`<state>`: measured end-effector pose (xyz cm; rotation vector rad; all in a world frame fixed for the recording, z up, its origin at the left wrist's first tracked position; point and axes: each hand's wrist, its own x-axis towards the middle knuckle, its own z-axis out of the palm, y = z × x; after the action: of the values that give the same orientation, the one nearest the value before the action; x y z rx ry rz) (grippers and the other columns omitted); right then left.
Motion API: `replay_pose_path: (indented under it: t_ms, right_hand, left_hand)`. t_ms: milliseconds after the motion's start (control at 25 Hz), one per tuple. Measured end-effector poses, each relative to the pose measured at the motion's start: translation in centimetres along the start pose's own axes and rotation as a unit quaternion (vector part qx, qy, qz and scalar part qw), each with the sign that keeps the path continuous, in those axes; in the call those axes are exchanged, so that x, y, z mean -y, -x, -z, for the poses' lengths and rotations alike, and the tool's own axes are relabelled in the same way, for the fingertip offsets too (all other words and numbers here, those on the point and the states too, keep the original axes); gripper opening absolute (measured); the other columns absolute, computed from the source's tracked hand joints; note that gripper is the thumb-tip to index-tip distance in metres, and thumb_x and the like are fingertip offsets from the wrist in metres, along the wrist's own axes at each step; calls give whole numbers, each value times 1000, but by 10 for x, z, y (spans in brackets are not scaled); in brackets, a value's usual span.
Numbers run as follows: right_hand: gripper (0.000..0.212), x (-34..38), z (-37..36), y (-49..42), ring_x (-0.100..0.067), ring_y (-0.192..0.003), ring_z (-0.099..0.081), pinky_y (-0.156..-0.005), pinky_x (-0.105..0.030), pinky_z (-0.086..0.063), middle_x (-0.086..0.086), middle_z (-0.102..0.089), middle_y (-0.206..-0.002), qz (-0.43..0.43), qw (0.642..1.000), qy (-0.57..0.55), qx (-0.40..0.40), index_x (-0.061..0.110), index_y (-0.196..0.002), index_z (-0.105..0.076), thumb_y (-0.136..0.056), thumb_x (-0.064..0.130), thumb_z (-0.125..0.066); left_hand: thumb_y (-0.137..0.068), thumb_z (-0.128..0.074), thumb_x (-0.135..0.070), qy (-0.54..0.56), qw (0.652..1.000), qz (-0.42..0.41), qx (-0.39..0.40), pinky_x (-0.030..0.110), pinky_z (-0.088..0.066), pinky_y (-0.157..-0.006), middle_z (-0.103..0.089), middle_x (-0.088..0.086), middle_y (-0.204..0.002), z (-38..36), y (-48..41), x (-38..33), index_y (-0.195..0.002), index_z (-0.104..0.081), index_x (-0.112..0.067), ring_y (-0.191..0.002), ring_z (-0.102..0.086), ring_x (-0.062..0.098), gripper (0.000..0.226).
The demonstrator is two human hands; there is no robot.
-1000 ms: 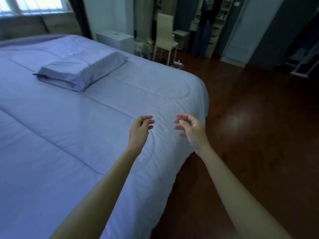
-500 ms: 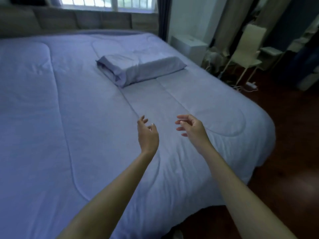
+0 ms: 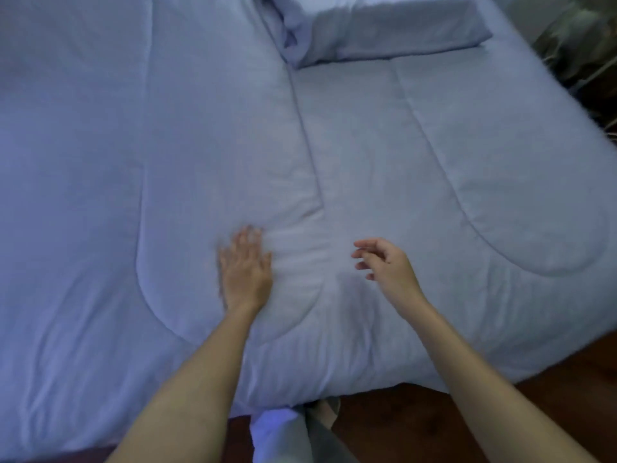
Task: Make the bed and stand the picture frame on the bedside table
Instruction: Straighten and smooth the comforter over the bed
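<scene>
Pressing pale blue quilted duvet [image 3: 100, 162] near the bed's [image 3: 367, 379] front edge, left grip [image 3: 245, 269] flat and spread; right grip [image 3: 384, 262] hovering alongside, loosely spread, empty.

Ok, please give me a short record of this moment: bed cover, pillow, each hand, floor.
bed cover: light blue quilted comforter, spread flat over the bed
pillow: light blue rectangular pillow, lying on the comforter, far side
left hand: palm down, flat on the comforter
right hand: fingers relaxed, holds nothing
floor: dark wooden floor, at the near edge
</scene>
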<state>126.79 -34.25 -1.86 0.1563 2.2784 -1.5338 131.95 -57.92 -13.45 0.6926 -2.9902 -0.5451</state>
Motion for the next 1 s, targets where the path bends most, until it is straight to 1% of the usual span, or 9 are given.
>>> replay_pose_path:
  t_ms: [160, 320, 400, 480, 520, 560, 640, 800, 1000]
  right_hand:
    - [31, 13, -67, -14, 8, -59, -59, -60, -12, -44, -3, -69, -88, 15, 995, 32, 90, 23, -91, -62, -87, -3, -46]
    - [34, 20, -138, -24, -15, -108, -59, -95, -27, -43, -9, -64, -121, 150, 970, 152, 112, 13, -114, -64, -83, 11, -52]
    - [47, 11, -166, -17, -25, -133, -42, -110, -39, -32, -9, -47, -144, 211, 931, 251, 163, 14, -132, -53, -86, 22, -52]
    - [57, -17, -173, -14, -24, -145, -24, -115, -48, -18, -3, -27, -157, 260, 864, 380, 202, 22, -143, -38, -89, 33, -49]
    - [58, -34, -164, -19, -25, -145, -24, -115, -50, -16, -2, -26, -157, 294, 835, 432, 174, 27, -144, -37, -88, 41, -46]
    - [58, -48, -147, -28, -26, -143, -30, -114, -51, -18, -2, -30, -156, 310, 820, 464, 128, 32, -142, -39, -86, 48, -43]
    - [58, -72, -92, -50, -27, -140, -35, -113, -53, -22, -1, -37, -153, 271, 830, 484, 59, 35, -141, -40, -86, 53, -38]
    - [56, -122, 72, -93, -27, -142, -32, -113, -53, -21, -2, -35, -153, 157, 857, 487, -58, 32, -142, -38, -90, 49, -33]
    - [59, -192, 274, -113, -26, -145, -24, -111, -57, -18, 0, -25, -158, 5, 863, 487, -135, 36, -146, -29, -90, 51, -20]
  left_hand:
    - [-91, -28, -39, -20, 982, 173, -75, 49, -18, -113, -34, 7, -153, 39, 20, 100, -146, -32, -16, -142, -29, 27, 60]
    - [-94, -24, -49, -67, 956, 271, -87, 57, -15, -110, -23, 18, -155, 33, 70, 215, -146, -26, -12, -144, -17, 35, 64]
    - [-89, -11, -61, -21, 899, 422, -120, 71, -10, -107, -16, 25, -155, 25, 76, 294, -148, -18, -10, -142, -12, 45, 79]
    - [-86, -19, -51, 29, 844, 514, -150, 75, -16, -103, -22, 31, -150, 38, 70, 294, -145, -19, -10, -136, -22, 52, 72]
    - [-85, -27, -38, -22, 862, 481, -159, 72, -15, -106, -24, 31, -149, 47, 67, 254, -144, -23, -9, -136, -25, 50, 66]
    - [-84, -32, -27, -38, 915, 368, -162, 66, -11, -109, -26, 30, -150, 58, 61, 197, -142, -28, -6, -139, -25, 44, 62]
    - [-84, -36, -19, 0, 965, 212, -157, 59, -9, -113, -32, 25, -149, 68, 35, 100, -139, -38, 0, -142, -27, 35, 58]
    - [-86, -36, -18, 88, 982, 137, -90, 59, -14, -112, -39, 24, -146, -7, 2, -66, -135, -45, 1, -139, -34, 36, 54]
    - [-90, -36, -26, 127, 979, -154, -49, 48, -18, -114, -48, 17, -143, -90, 20, -301, -136, -43, -9, -136, -38, 25, 49]
